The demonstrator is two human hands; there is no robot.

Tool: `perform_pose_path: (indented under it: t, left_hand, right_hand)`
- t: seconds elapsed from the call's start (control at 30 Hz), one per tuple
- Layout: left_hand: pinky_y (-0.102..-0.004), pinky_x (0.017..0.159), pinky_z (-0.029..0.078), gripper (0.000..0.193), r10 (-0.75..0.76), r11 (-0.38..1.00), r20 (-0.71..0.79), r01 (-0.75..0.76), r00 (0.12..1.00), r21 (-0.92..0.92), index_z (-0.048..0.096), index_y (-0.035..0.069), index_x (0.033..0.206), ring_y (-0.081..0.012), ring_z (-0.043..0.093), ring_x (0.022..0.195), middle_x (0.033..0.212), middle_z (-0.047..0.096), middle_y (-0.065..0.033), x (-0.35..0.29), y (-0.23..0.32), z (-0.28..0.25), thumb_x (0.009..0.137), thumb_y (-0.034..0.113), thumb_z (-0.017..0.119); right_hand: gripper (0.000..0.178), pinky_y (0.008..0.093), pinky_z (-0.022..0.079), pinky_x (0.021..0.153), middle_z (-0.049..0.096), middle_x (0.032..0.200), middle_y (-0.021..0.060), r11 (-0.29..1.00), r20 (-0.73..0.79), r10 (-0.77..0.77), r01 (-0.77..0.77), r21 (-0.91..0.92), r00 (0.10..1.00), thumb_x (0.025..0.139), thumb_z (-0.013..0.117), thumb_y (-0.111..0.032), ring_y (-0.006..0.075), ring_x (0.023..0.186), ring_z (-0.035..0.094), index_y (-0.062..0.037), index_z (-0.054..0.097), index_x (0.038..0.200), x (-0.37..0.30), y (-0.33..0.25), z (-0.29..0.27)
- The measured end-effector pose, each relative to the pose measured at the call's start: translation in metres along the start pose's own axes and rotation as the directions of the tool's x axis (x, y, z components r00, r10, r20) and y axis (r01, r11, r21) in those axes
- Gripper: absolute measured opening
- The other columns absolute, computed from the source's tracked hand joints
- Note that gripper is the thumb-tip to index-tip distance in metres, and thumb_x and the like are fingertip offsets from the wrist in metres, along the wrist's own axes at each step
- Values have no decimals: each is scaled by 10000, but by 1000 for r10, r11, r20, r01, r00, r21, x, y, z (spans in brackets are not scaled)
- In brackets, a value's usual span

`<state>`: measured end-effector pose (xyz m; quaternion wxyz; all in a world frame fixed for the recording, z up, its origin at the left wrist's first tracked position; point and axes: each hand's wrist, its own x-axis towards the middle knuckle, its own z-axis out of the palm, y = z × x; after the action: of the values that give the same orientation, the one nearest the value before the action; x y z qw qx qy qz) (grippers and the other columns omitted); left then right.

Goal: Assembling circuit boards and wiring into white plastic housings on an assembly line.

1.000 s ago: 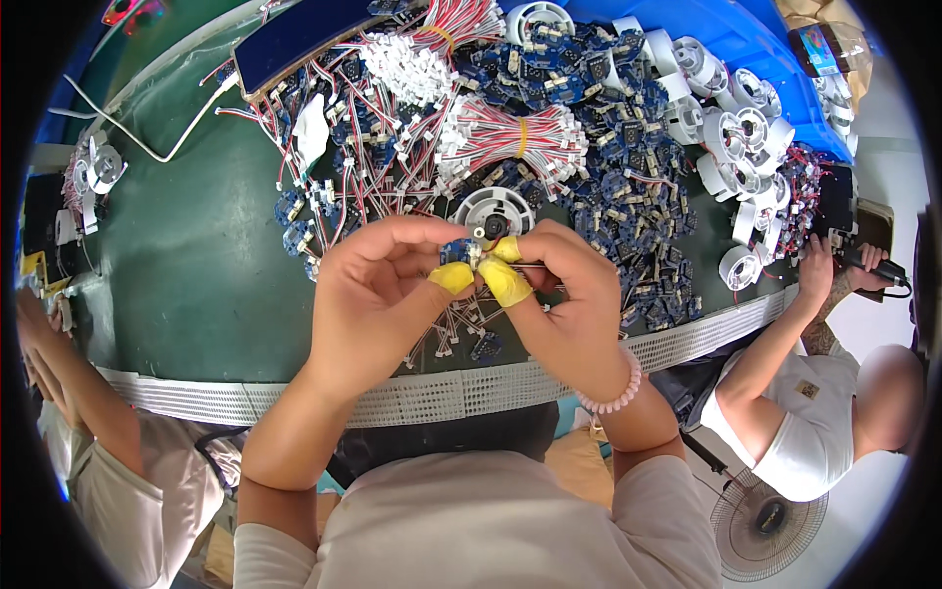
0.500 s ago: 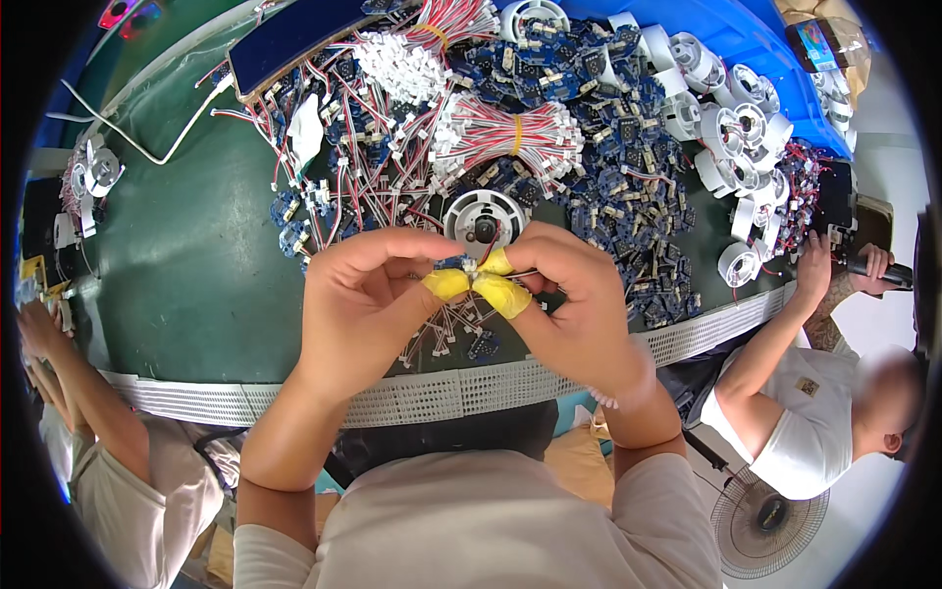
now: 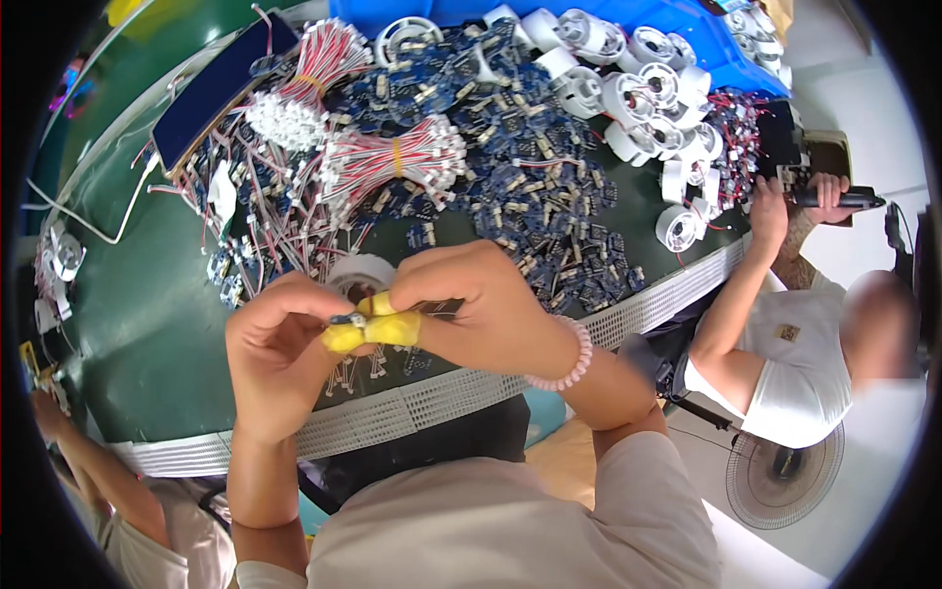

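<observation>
My left hand [image 3: 273, 358] is closed in a pinch on a small blue circuit board [image 3: 342, 319], thumb and forefinger at its edges. My right hand [image 3: 481, 304] pinches a wire connector [image 3: 360, 321] against the board; whether it is fully seated I cannot tell. Yellow wraps cover fingertips at the pinch, and a pink beaded bracelet [image 3: 574, 365] circles my right wrist. Just behind the hands is a white round housing [image 3: 363, 269], partly hidden by them. Loose wire leads [image 3: 358, 369] lie below the pinch.
Bundled red-and-white wires [image 3: 392, 159] lie beyond my hands, beside a heap of blue circuit boards [image 3: 535, 177]. White housings [image 3: 638, 108] pile up at right before a blue bin [image 3: 706, 44]. A white perforated strip [image 3: 392, 420] edges the table. Another person's hand [image 3: 826, 196] grips a black tool.
My view has turned, so the table's contents sit further left. Both hands remain pinched together, and my right wrist has swung outward, lying flatter.
</observation>
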<state>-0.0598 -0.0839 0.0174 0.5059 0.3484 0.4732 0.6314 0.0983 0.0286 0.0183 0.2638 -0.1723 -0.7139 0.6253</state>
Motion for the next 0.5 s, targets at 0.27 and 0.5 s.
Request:
perform_pose_path:
  t: [0.27, 0.5]
  left_hand:
    - [-164, 499, 410, 220, 302, 939, -303, -228, 904, 256, 500, -11, 1001, -136, 589, 700, 932, 566, -114, -42, 44, -58, 820, 65, 600]
    - [-163, 632, 374, 198, 454, 716, -556, 86, 696, 693, 544, -9, 1052, -100, 556, 878, 1036, 595, -120, -46, 37, -146, 858, -10, 507]
  right_hand:
    - [164, 184, 421, 586, 625, 762, 5, 871, -837, -365, -169, -462, 408, 746, 722, -32, 57, 656, 526, -5, 650, 891, -10, 14, -111]
    - [196, 202, 480, 728, 666, 910, 99, 944, -881, -271, -71, -322, 388, 816, 626, 20, 107, 795, 612, 69, 635, 1005, 6, 33, -159]
